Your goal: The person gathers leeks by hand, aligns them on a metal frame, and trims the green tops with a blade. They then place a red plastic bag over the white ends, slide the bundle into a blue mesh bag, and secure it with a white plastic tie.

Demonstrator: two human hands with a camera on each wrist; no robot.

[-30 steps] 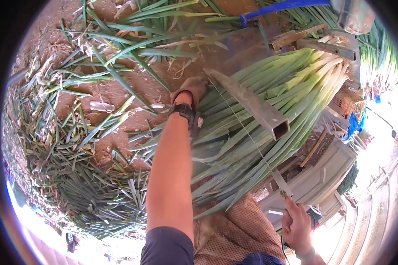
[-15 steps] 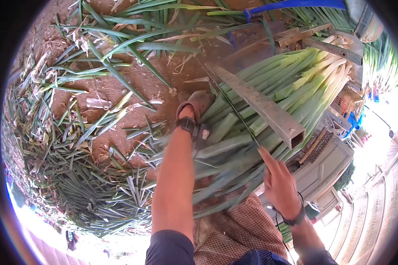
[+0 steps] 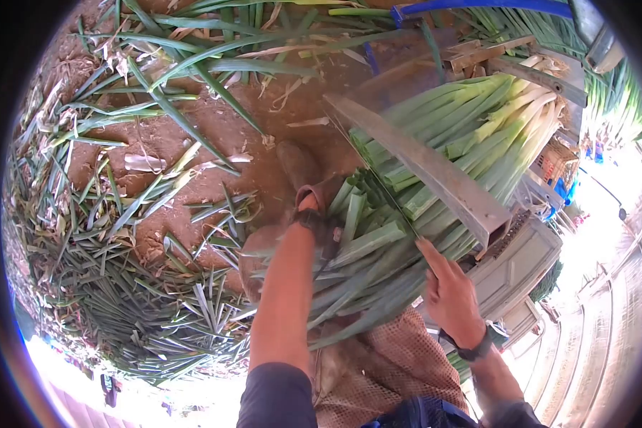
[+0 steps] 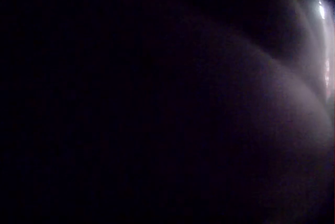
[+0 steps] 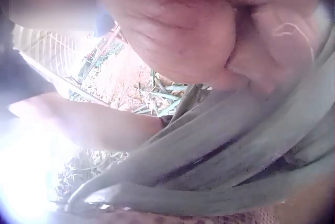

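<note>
A thick bundle of leeks (image 3: pixel 471 121) lies across a metal stand, pale root ends toward the upper right. My right hand (image 3: pixel 451 296) grips a long thin knife (image 3: pixel 391 196) by its handle, the blade crossing the leaves just beside a square metal bar. Freshly cut leaf ends (image 3: pixel 357 210) show left of the blade. My gloved left hand (image 3: pixel 322 194) is at the far side of those cut leaves, its fingers hidden; I cannot tell how they are curled. In the right wrist view, the right hand (image 5: pixel 178 30) is close above the leaves (image 5: pixel 225 145). The left wrist view is almost black.
The square metal bar (image 3: pixel 428 167) slants over the bundle. Cut leaves (image 3: pixel 135 307) are heaped on the brown soil at left. A blue bar (image 3: pixel 478 10) runs along the top, more leeks (image 3: pixel 613 110) lie at far right, and a brown mesh cloth (image 3: pixel 392 364) covers my lap.
The right hand and knife have come up and left from the lower right to the bundle. Leaves beside the blade are now severed. The left hand has moved down toward my body.
</note>
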